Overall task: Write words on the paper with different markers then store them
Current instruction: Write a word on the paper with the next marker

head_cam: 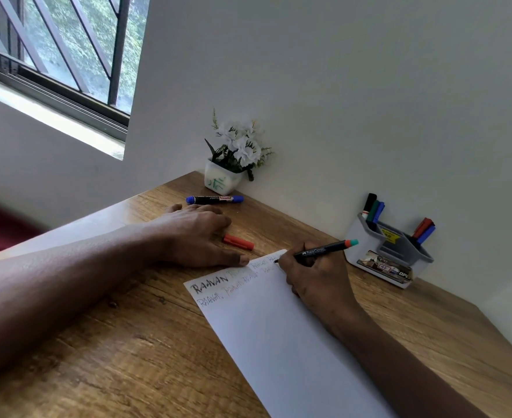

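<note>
A white sheet of paper (279, 333) lies on the wooden table (128, 357), with two lines of words in several colours along its top edge. My right hand (312, 273) grips a black marker (324, 250) with an orange end, its tip touching the paper near the top right corner. My left hand (197, 233) rests flat on the table, its thumb pressing the paper's top edge. An orange cap (238, 242) lies beside my left hand. A capped blue marker (215, 199) lies further back. A grey organiser (390, 251) holds several markers.
A small white pot of white flowers (233, 158) stands in the table's far corner against the wall. A barred window (61, 49) is at the upper left. The organiser sits close to the wall on the right.
</note>
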